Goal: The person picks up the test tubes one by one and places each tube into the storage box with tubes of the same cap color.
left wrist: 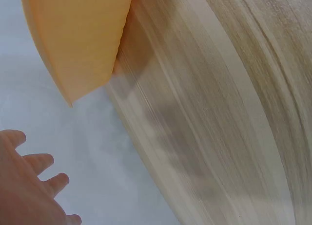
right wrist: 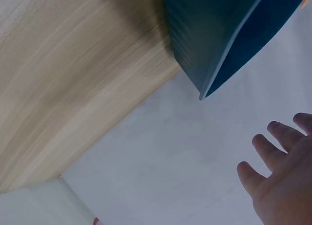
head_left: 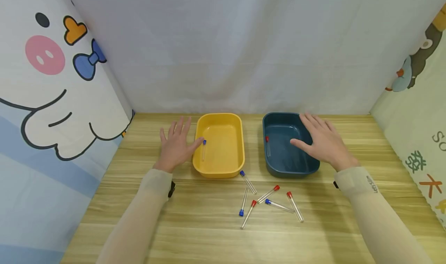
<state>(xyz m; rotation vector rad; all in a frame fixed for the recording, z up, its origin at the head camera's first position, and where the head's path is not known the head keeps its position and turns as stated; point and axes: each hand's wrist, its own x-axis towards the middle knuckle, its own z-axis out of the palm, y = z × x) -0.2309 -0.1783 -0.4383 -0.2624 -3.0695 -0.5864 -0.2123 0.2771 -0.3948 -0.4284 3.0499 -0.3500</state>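
Note:
With fingers spread, my left hand (head_left: 177, 146) is at the left side of the yellow bin (head_left: 218, 175), its thumb at the rim. My right hand (head_left: 324, 142) is at the right rim of the dark blue bin (head_left: 292, 174), thumb reaching over its inside. Neither hand holds anything. A blue-capped tube (head_left: 204, 150) lies in the yellow bin, and a red-capped tube (head_left: 268, 146) lies in the blue one. In the left wrist view the yellow bin's wall (left wrist: 78, 40) shows above the spread fingers; in the right wrist view the blue bin's wall (right wrist: 204, 35) does likewise.
In front of the bins, clear tubes lie scattered on the wooden table (head_left: 195, 225): several with blue caps, such as this tube (head_left: 247, 182), and several with red caps, such as this tube (head_left: 295, 206). A white cloth (head_left: 223, 62) hangs behind, with printed cloths at both sides.

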